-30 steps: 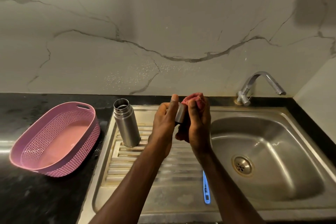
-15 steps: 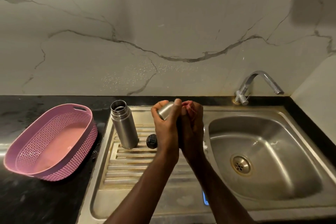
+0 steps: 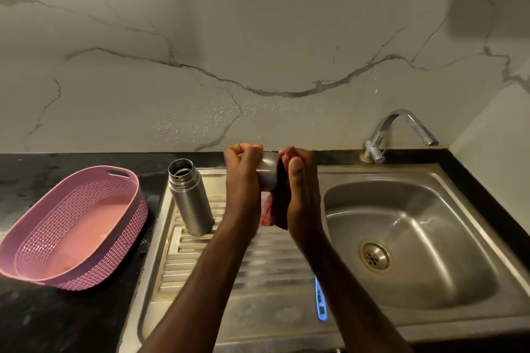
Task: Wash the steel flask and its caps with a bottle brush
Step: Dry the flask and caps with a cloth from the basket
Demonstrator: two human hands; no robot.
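Observation:
The steel flask (image 3: 190, 199) stands upright and uncapped on the ribbed drainboard (image 3: 223, 264). Above the drainboard, to the flask's right, my left hand (image 3: 243, 178) grips a steel cap (image 3: 268, 170) held on its side. My right hand (image 3: 301, 192) presses a red cloth (image 3: 276, 209) against the cap's open end; the cloth hangs down between my hands. A blue handle (image 3: 320, 302), probably of the bottle brush, lies on the drainboard near the front, its upper part hidden by my right forearm. The small black cap is hidden behind my left arm.
A pink perforated basket (image 3: 71, 226) sits on the black counter (image 3: 25, 321) at the left. The steel sink basin (image 3: 415, 241) with its drain is to the right, and a chrome tap (image 3: 398, 129) stands at its back edge. A marble wall rises behind.
The steel cap has turned on its side in my left hand and the cloth now hangs lower. The small black cap seen half a second ago is now covered by my left arm.

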